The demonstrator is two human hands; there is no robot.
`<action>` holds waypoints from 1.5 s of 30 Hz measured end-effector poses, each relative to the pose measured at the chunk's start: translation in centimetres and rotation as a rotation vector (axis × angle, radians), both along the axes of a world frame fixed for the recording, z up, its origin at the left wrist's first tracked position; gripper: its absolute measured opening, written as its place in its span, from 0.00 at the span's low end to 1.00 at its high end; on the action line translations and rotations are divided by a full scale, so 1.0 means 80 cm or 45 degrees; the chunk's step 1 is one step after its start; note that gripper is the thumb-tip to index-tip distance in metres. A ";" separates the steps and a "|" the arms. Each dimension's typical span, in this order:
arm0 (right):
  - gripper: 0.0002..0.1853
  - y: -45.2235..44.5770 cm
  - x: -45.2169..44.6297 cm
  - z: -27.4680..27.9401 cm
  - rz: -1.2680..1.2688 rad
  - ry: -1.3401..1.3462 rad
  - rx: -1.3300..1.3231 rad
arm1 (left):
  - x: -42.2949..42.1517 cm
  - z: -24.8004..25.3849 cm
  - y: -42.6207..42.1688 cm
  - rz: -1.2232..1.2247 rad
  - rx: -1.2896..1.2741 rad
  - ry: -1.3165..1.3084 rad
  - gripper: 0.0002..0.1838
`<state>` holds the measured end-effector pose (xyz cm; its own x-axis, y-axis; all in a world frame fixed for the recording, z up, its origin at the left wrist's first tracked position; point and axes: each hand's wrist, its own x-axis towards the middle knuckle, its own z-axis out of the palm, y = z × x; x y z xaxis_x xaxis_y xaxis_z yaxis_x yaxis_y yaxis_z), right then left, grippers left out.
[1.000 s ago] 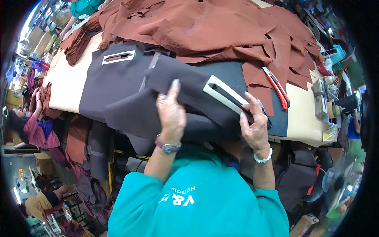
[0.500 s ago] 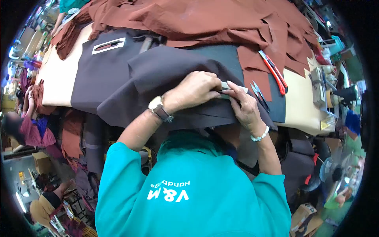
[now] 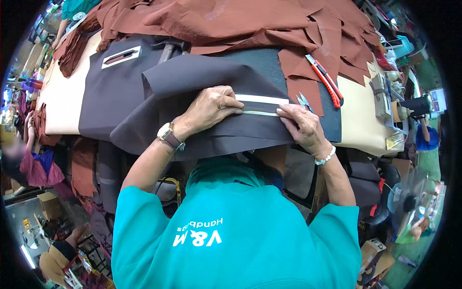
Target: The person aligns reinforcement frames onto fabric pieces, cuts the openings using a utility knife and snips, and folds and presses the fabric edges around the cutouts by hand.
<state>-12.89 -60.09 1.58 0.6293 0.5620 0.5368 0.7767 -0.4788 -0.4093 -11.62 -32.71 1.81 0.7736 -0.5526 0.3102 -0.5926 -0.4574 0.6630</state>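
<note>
A large dark grey fabric piece (image 3: 202,74) lies bunched across the table in front of me. Two pale parallel strips (image 3: 262,99) run along it between my hands, with dark fabric showing between them. My left hand (image 3: 209,108) is closed in a pinch at the strips' left end. At their right end, the fingertips and thumb of my right hand (image 3: 303,124) grip the strip edge and fabric. Just beyond my right hand lie small thread snips (image 3: 304,102), partly hidden by it. A red utility knife (image 3: 325,81) rests farther to the right.
Reddish-brown fabric (image 3: 231,24) is heaped along the far side. At the left, the grey material has a white-framed slot (image 3: 121,57). A hammer (image 3: 167,50) lies partly under fabric. A holder with tools (image 3: 385,98) stands at the right table edge.
My hands have moved apart, the left leftward, and the pale strips now show stretched between them. The fabric there is flatter. The whole view has shifted slightly.
</note>
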 end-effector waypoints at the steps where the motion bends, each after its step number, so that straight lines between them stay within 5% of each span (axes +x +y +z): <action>1: 0.16 0.000 -0.001 0.003 -0.071 0.165 0.056 | 0.000 -0.002 -0.001 -0.003 -0.006 -0.038 0.07; 4: 0.16 0.007 -0.004 0.018 -0.324 0.535 0.124 | -0.001 -0.004 0.000 -0.021 0.045 -0.149 0.08; 11: 0.30 0.050 0.009 -0.001 -0.553 -0.052 -0.344 | -0.001 -0.004 -0.001 -0.014 0.081 -0.211 0.08; 20: 0.39 0.076 0.008 -0.011 -0.682 0.104 -0.383 | -0.009 0.015 0.043 0.071 0.180 -0.001 0.08; 39: 0.47 0.115 0.021 -0.001 -0.184 0.271 -0.425 | -0.019 -0.001 0.053 0.238 0.070 -0.120 0.17; 45: 0.24 0.122 0.061 0.007 -0.010 0.093 -0.176 | -0.042 -0.007 0.040 0.375 0.117 -0.418 0.10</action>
